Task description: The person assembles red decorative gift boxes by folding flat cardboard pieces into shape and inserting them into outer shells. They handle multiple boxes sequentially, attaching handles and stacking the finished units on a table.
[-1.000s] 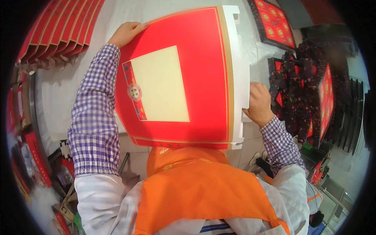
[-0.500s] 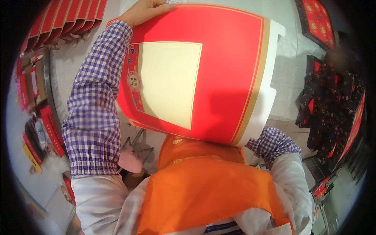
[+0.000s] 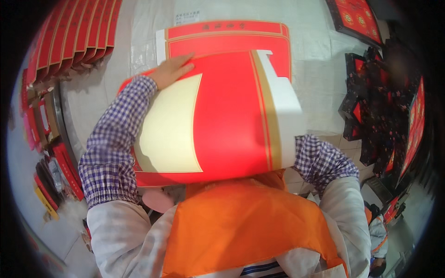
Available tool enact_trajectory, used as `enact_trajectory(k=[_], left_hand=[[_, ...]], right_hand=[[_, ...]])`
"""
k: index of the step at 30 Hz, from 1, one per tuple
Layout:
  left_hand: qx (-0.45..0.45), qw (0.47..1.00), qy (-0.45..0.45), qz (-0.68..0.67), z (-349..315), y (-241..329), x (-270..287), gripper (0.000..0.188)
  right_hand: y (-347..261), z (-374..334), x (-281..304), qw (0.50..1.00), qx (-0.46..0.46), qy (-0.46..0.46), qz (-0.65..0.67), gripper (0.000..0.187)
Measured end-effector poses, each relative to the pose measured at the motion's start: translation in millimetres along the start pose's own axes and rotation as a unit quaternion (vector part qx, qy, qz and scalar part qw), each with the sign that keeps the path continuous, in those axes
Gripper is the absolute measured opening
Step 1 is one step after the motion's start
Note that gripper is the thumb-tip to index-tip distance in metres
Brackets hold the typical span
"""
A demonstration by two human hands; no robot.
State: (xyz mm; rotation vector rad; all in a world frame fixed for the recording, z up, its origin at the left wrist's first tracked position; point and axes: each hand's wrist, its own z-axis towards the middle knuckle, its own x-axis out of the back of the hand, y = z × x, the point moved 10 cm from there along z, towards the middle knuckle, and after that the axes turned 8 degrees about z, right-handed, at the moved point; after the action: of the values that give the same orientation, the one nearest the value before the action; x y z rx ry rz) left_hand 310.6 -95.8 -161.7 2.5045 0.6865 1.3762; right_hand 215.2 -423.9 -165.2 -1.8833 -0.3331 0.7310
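A red card sheet (image 3: 227, 116) with a cream panel (image 3: 171, 125), gold stripes and a white notched flap (image 3: 287, 106) curves in front of my body. My left hand (image 3: 172, 69) lies on its far left edge, fingers stretched out. My right arm in a checked sleeve (image 3: 322, 157) reaches under the sheet's right side; that hand is hidden behind the card. Flat on the table beyond lies another red printed piece (image 3: 227, 39) with gold lines and a white tab, partly covered by the curved sheet.
Several red folded pieces (image 3: 74, 37) stand in a row at the far left. Black and red patterned boxes (image 3: 375, 102) are stacked at the right, below a flat red patterned panel (image 3: 354, 18). A pink round seat (image 3: 157, 200) shows below the left sleeve. Another person (image 3: 378, 236) is partly visible at lower right.
The curved sheet has come nearer to me and shifted left, uncovering the red piece on the table. My left hand has moved nearer, and its fingers now lie along the edge.
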Motion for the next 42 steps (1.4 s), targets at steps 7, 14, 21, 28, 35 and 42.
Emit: enact_trajectory(k=[7, 14, 21, 28, 35, 42], left_hand=[[0.022, 0.996, -0.081, -0.04, -9.3, -8.0, -48.2, 0.071], [0.002, 0.995, -0.089, -0.054, -3.7, -12.3, -61.2, 0.071], [0.019, 0.975, -0.108, -0.196, -43.0, 22.3, -45.3, 0.068], [-0.105, 0.972, -0.118, -0.175, -134.5, 103.2, -8.0, 0.073], [-0.144, 0.977, 0.003, -0.157, -186.4, 163.0, 49.0, 0.111], [-0.131, 0.976, 0.142, -0.096, -224.4, 179.4, 108.2, 0.109]], right_hand=[[-26.2, -70.1, 42.0, 0.995, -0.04, 0.077, 0.04, 0.054], [-78.0, -99.3, 48.0, 0.86, -0.026, 0.279, 0.426, 0.071], [-102.9, -105.0, 57.4, 0.952, -0.036, 0.226, 0.202, 0.078], [-180.0, -97.9, 53.8, 0.965, 0.017, 0.263, 0.012, 0.051], [-257.5, -96.0, 62.7, 0.968, 0.068, 0.239, -0.044, 0.046], [-357.7, -82.3, 71.5, 0.965, 0.034, 0.186, -0.18, 0.041]])
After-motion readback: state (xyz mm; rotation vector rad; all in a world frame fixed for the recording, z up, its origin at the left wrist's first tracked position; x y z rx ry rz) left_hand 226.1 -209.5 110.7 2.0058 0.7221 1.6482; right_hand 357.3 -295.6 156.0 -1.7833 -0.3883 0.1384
